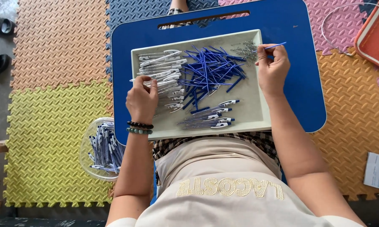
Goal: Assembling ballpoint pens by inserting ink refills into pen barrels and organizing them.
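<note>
Foam-mat floor, grey tray (256, 113), left hand (141, 100) gripping white pen barrel (162, 83), right hand (272, 67) pinching blue refill (275, 45)

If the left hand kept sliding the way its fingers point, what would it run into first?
The left hand points up the tray, its fingertips already on the heap of white pen barrels. It would likely push deeper into that heap first, then meet the tray's far rim; height above the pile is hard to judge.
</note>
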